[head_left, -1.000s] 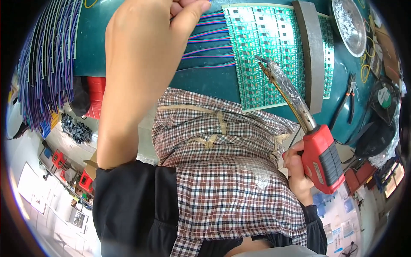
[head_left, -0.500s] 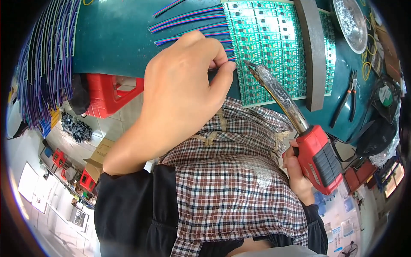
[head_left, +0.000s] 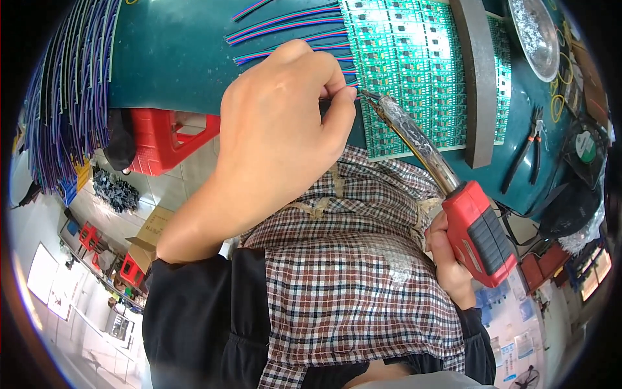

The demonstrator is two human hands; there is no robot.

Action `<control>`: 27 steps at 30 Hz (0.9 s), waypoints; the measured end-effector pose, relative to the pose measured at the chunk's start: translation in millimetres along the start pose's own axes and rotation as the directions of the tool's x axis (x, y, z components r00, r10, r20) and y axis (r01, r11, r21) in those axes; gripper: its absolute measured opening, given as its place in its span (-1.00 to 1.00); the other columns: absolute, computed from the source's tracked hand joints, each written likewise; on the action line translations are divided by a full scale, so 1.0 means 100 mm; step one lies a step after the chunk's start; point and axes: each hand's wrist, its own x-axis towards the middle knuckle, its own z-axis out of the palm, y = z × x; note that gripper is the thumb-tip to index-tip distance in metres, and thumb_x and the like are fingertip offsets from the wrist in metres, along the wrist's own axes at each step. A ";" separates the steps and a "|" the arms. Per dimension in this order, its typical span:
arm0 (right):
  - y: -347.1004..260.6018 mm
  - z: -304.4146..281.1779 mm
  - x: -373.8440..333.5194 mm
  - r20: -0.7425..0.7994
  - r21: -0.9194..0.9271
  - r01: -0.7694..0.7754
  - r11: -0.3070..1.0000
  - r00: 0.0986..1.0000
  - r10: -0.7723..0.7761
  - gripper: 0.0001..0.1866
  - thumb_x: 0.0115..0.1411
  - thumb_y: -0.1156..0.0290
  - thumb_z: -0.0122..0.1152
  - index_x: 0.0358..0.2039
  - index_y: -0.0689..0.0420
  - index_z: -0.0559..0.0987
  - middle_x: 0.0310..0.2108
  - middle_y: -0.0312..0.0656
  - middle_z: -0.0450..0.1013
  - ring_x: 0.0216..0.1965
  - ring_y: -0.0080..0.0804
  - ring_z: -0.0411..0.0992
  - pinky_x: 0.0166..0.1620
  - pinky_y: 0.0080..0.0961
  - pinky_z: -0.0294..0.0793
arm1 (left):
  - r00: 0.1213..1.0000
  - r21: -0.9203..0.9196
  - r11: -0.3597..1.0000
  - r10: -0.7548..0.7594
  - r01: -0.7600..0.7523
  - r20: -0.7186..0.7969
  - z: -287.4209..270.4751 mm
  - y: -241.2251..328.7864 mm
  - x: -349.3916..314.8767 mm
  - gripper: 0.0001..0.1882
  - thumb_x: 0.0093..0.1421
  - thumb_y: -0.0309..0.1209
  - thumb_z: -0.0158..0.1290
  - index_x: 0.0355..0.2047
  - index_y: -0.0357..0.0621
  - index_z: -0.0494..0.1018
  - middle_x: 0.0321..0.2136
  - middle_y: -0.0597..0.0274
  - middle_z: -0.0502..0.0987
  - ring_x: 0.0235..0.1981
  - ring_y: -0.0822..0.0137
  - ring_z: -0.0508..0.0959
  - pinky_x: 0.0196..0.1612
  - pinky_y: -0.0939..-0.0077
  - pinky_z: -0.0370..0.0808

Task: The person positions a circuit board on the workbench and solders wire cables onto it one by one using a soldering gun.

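My left hand (head_left: 278, 123) is closed in a pinch at the left edge of a green circuit board panel (head_left: 418, 120), holding a thin multicoloured ribbon wire (head_left: 352, 84) whose end lies against the board. Most of that wire is hidden under my fingers. Wrapped around the red and black handle of a soldering gun (head_left: 478, 233) is my right hand (head_left: 449, 259). The gun's long metal barrel slants up and left, its dark tip at the board edge just beside my left fingertips. Further wire strips (head_left: 291, 29) stick out leftward along the same edge.
A grey metal bar (head_left: 476, 84) lies across the panel. To its right are a metal bowl (head_left: 532, 39) of shiny bits, orange-and-black cutters (head_left: 526, 152) and a small black fan (head_left: 585, 146). Many wire strips (head_left: 71, 84) hang at the far left, near a red stool (head_left: 152, 142).
The soldering gun has shifted slightly left and up, bringing its tip from over the panel to its edge beside the pinched wire. My left hand stays almost in place.
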 end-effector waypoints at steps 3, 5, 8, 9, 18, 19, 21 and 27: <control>0.00 0.02 0.01 -0.021 0.016 0.006 1.000 1.000 -0.006 -0.84 0.24 0.70 0.05 -0.21 0.18 0.42 -0.42 -0.23 0.36 -0.45 -0.53 0.31 -0.35 -0.55 0.40 | 1.000 0.022 1.000 0.000 0.000 -0.004 0.01 0.00 0.00 -0.83 0.16 -0.46 0.27 -0.51 -0.21 0.52 -0.53 0.30 0.46 -0.54 0.43 0.44 -0.46 0.54 0.37; 0.00 0.02 0.02 -0.022 0.013 0.018 1.000 1.000 -0.018 -0.82 0.22 0.73 0.05 -0.22 0.18 0.42 -0.43 -0.23 0.35 -0.45 -0.53 0.31 -0.35 -0.56 0.40 | 1.000 0.022 1.000 0.003 -0.003 -0.007 0.02 0.00 0.00 -0.83 0.16 -0.46 0.27 -0.52 -0.21 0.51 -0.53 0.30 0.46 -0.54 0.43 0.45 -0.46 0.54 0.38; -0.02 0.01 0.03 -0.010 0.034 0.039 0.999 0.999 -0.038 -0.85 0.25 0.69 0.05 -0.21 0.18 0.42 -0.44 -0.23 0.35 -0.45 -0.54 0.31 -0.35 -0.53 0.41 | 1.000 0.024 1.000 0.003 -0.003 -0.008 0.02 -0.01 0.00 -0.83 0.16 -0.46 0.27 -0.52 -0.20 0.51 -0.53 0.31 0.46 -0.53 0.43 0.46 -0.46 0.54 0.38; -0.03 0.01 0.02 -0.024 0.012 0.032 0.999 0.999 -0.032 -0.88 0.26 0.67 0.04 -0.24 0.18 0.42 -0.44 -0.23 0.36 -0.45 -0.53 0.32 -0.34 -0.51 0.42 | 1.000 0.024 1.000 0.001 -0.001 -0.006 0.02 0.00 0.00 -0.83 0.16 -0.46 0.27 -0.52 -0.20 0.51 -0.53 0.31 0.47 -0.52 0.43 0.47 -0.46 0.54 0.38; -0.04 0.03 0.00 -0.144 -0.058 -0.032 0.998 0.989 0.023 -0.76 -0.04 0.54 0.41 -0.30 0.18 0.65 -0.44 -0.14 0.55 -0.48 -0.20 0.55 -0.38 -0.37 0.52 | 1.000 0.030 1.000 -0.005 0.005 0.002 0.00 0.00 0.01 -0.83 0.15 -0.46 0.27 -0.52 -0.20 0.51 -0.52 0.31 0.47 -0.52 0.41 0.46 -0.45 0.53 0.39; -0.05 0.03 0.00 -0.155 -0.044 -0.033 0.999 0.988 0.026 -0.77 -0.04 0.54 0.41 -0.30 0.18 0.65 -0.44 -0.14 0.55 -0.47 -0.20 0.55 -0.37 -0.37 0.53 | 1.000 0.030 1.000 -0.006 0.006 0.002 0.00 0.00 0.01 -0.83 0.15 -0.46 0.27 -0.52 -0.20 0.51 -0.52 0.31 0.47 -0.52 0.41 0.46 -0.45 0.53 0.39; -0.05 0.04 0.00 -0.148 -0.042 -0.048 0.998 0.988 0.041 -0.77 -0.04 0.53 0.40 -0.30 0.18 0.65 -0.44 -0.14 0.55 -0.47 -0.20 0.56 -0.37 -0.37 0.53 | 1.000 0.024 1.000 -0.002 0.002 0.003 0.00 0.00 0.01 -0.83 0.15 -0.46 0.27 -0.52 -0.19 0.51 -0.53 0.30 0.46 -0.52 0.41 0.46 -0.44 0.52 0.39; -0.05 0.03 0.02 -0.120 -0.029 -0.059 0.998 0.991 0.055 -0.77 -0.02 0.53 0.40 -0.29 0.18 0.65 -0.43 -0.14 0.55 -0.45 -0.19 0.56 -0.36 -0.37 0.53 | 1.000 0.016 1.000 0.004 -0.004 0.002 0.01 -0.01 0.01 -0.83 0.14 -0.46 0.27 -0.52 -0.19 0.50 -0.53 0.30 0.46 -0.51 0.39 0.47 -0.44 0.51 0.40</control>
